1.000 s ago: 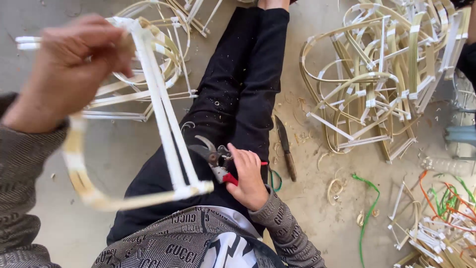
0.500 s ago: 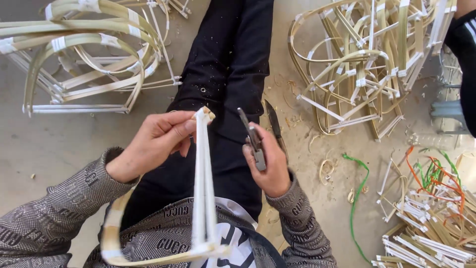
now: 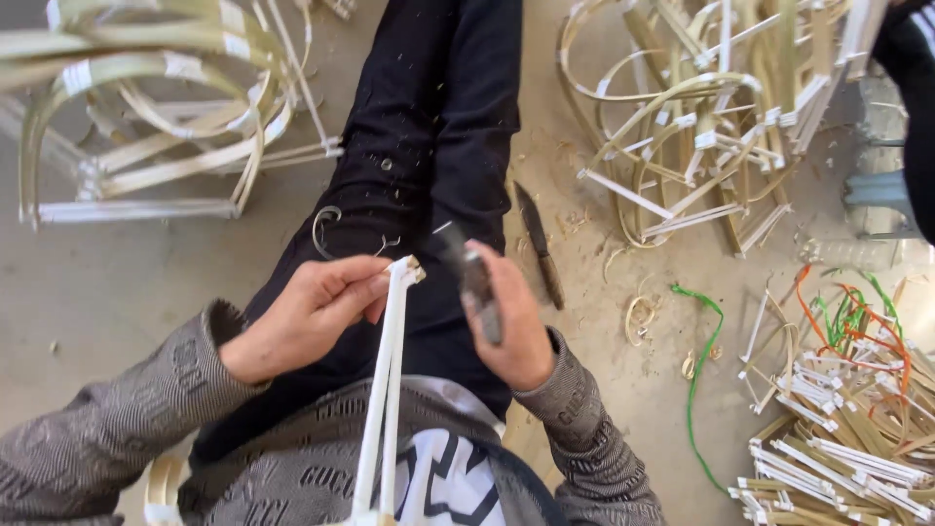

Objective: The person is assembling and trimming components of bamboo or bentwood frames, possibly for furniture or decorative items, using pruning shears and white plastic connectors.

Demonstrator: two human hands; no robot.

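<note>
Since the earlier frame, the right hand (image 3: 506, 317), gripping the grey-handled cutter (image 3: 474, 281), has neared the white-wrapped bamboo strip (image 3: 388, 370) pinched by the left hand (image 3: 302, 317); the strip end should be steadied.

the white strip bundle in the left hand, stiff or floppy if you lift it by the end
Probably springy rather than floppy: the strips run straight from the left hand with no sag. Likely light, since fingertips alone pinch them. The taped ends look smooth, so perhaps a little slippery.

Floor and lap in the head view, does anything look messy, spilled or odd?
Pale shavings litter the floor and the black trousers. A knife lies loose on the floor beside the leg. The left hand pinches a white-wrapped strip bundle; the right hand grips a cutter.
</note>
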